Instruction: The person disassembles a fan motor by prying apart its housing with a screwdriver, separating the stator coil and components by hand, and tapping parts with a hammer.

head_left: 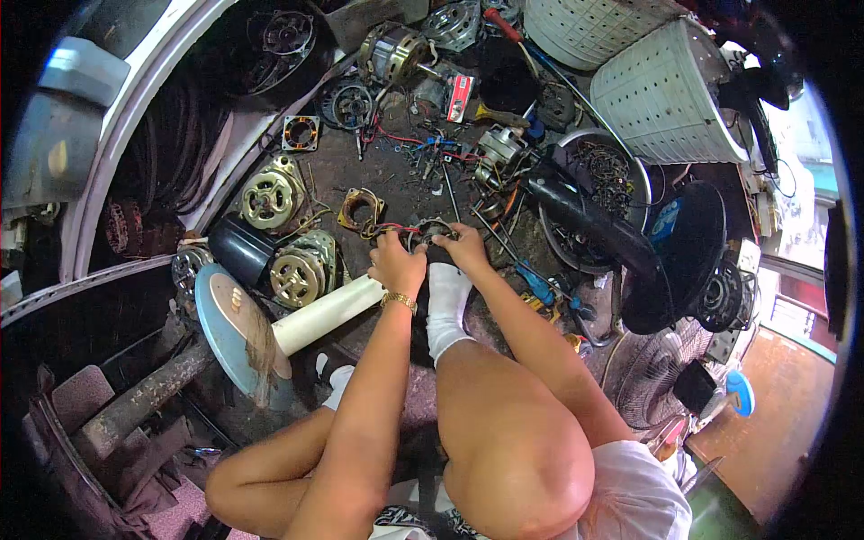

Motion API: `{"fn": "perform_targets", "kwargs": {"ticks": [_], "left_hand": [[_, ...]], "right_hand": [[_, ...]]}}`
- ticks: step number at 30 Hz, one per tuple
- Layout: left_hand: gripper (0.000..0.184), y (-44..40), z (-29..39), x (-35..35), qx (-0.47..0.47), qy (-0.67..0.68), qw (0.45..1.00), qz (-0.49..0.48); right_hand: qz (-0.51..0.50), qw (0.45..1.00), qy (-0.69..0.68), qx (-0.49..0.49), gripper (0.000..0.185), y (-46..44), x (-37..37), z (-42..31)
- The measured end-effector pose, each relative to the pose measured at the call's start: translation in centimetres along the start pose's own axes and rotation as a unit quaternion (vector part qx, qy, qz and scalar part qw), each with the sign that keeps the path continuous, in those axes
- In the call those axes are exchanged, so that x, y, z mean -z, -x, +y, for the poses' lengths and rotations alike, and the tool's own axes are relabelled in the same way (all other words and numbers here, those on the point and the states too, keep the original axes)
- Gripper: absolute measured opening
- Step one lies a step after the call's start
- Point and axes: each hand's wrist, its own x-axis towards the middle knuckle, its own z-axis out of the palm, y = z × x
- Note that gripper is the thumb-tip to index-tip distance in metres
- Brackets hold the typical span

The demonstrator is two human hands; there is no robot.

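My left hand [398, 265] and my right hand [463, 250] are together near the middle of the view, just beyond my white-socked foot [445, 301]. Between them they grip a round, dark metal motor part [430, 225] from its two sides, with the fingers partly hiding it. Red wires run from its left side toward a square motor coil [362, 211] lying on the dark floor. Left of my hands, brass-coloured motor housings [274, 198] rest on the ground. A gold watch is on my left wrist.
A fan stand with a white pole [328, 315] and blue-rimmed base lies at left. On the right are a bowl of small scrap [641, 180], a black fan stand [594, 211] and blue-handled pliers [535, 283]. Perforated white drums [666, 94] and a motor [393, 54] stand farther back.
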Motion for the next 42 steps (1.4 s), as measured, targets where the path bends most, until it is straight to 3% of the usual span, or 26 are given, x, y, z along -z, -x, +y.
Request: {"fn": "perform_targets", "kwargs": {"ticks": [1, 4, 7, 9, 11, 13, 14, 16, 19, 21, 25, 29, 31, 33, 34, 36, 37, 39, 40, 42], "left_hand": [[0.051, -0.1, 0.1, 0.1, -0.001, 0.001, 1.000, 0.000], [0.061, -0.6, 0.1, 0.2, 0.034, 0.000, 0.998, -0.051], [0.063, -1.0, 0.7, 0.8, 0.070, -0.002, 0.994, -0.087], [0.064, -1.4, 1.3, 1.3, 0.082, 0.013, 0.992, -0.096], [0.057, -2.2, 1.4, 0.9, 0.084, 0.017, 0.990, -0.111], [0.061, -1.0, 2.3, 2.8, 0.094, 0.013, 0.986, -0.137], [0.060, -1.1, 1.9, 2.4, 0.087, 0.008, 0.989, -0.124], [0.058, -1.0, 2.3, 2.7, 0.077, -0.010, 0.991, -0.106], [0.055, -1.2, 1.9, 2.6, 0.058, -0.014, 0.991, -0.123], [0.052, -1.2, 0.3, 1.2, 0.027, -0.003, 0.996, -0.082], [0.052, 0.9, -1.7, 0.7, -0.097, 0.114, 0.988, 0.023], [0.048, 2.8, -1.9, 0.5, -0.127, 0.136, 0.977, 0.100], [0.045, 3.9, -0.4, 1.9, -0.186, 0.146, 0.959, 0.157], [0.042, 4.5, 1.3, 2.7, -0.334, 0.179, 0.913, 0.149], [0.042, 5.1, 2.5, 3.2, -0.371, 0.189, 0.904, 0.096], [0.044, 5.8, 4.9, 3.5, -0.461, 0.204, 0.864, -0.001], [0.046, 5.9, 6.0, 3.4, -0.514, 0.210, 0.831, -0.045], [0.058, 6.9, 8.6, 3.9, -0.625, 0.133, 0.768, -0.044], [0.058, 7.3, 9.2, 3.3, -0.626, 0.134, 0.767, -0.046], [0.067, 7.7, 10.2, 2.1, -0.680, 0.090, 0.724, -0.063]], "right_hand": [[0.002, 1.000, 0.000, 0.001, 0.052, 1.3, 0.6, -1.3], [0.131, 0.977, 0.029, 0.167, 0.039, 4.4, 1.3, -2.4], [0.106, 0.977, -0.019, 0.184, 0.030, 8.8, 5.2, -3.8], [0.133, 0.950, 0.079, 0.271, 0.024, 10.9, 8.3, -2.6], [0.164, 0.931, 0.191, 0.266, 0.022, 12.9, 10.9, -1.9], [0.156, 0.921, 0.297, 0.196, 0.030, 14.2, 12.7, -1.5], [0.158, 0.921, 0.295, 0.200, 0.030, 14.3, 13.2, -1.3], [0.148, 0.875, 0.437, 0.145, 0.043, 14.4, 13.9, -0.7], [0.108, 0.853, 0.498, 0.110, 0.051, 13.5, 14.9, 1.8], [0.098, 0.855, 0.494, 0.120, 0.052, 12.8, 15.2, 3.3], [0.048, 0.894, 0.427, 0.128, 0.055, 11.9, 16.0, 4.8], [0.120, 0.890, 0.399, 0.185, 0.062, 12.2, 16.6, 3.3], [0.115, 0.883, 0.414, 0.189, 0.067, 11.9, 16.8, 3.7], [0.061, 0.902, 0.415, 0.105, 0.067, 12.0, 16.9, 2.6], [0.057, 0.902, 0.416, 0.105, 0.067, 11.8, 16.9, 2.8], [0.048, 0.915, 0.337, 0.218, 0.068, 11.4, 17.2, 3.3], [0.045, 0.915, 0.337, 0.217, 0.068, 12.1, 17.1, 1.1], [0.002, 0.964, 0.259, 0.068, 0.071, 14.4, 17.0, -5.4], [0.035, 0.943, 0.279, 0.180, 0.073, 14.2, 17.0, -4.3], [0.010, 0.945, 0.267, 0.191, 0.073, 13.1, 17.2, -4.3]]}}
